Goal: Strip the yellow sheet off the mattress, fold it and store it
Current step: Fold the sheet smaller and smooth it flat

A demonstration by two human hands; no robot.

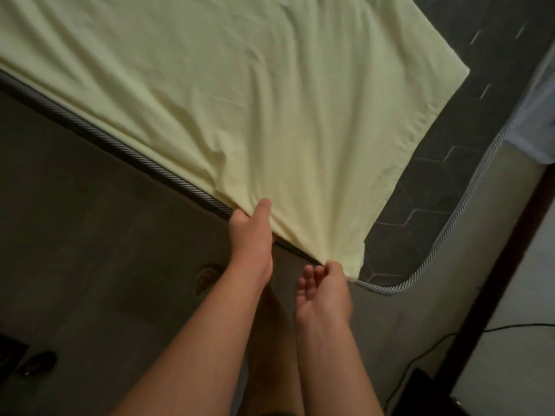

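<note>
My left grip (252, 235) holds the sheet (240, 100) by its edge, and my right grip (326, 291) only pinches the corner. A hard tug could slip that pinch or snag the cloth on the mattress (435, 190).

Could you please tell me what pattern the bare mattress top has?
The mattress top is dark grey with pale hexagon outlines; head view.

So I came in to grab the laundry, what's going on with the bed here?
A person is stripping the yellow sheet off the mattress. The left-hand grip holds the sheet's near edge, thumb on top; the right-hand grip pinches it near the corner. The sheet is already off the right side, baring the dark mattress top, but covers the rest.
</note>
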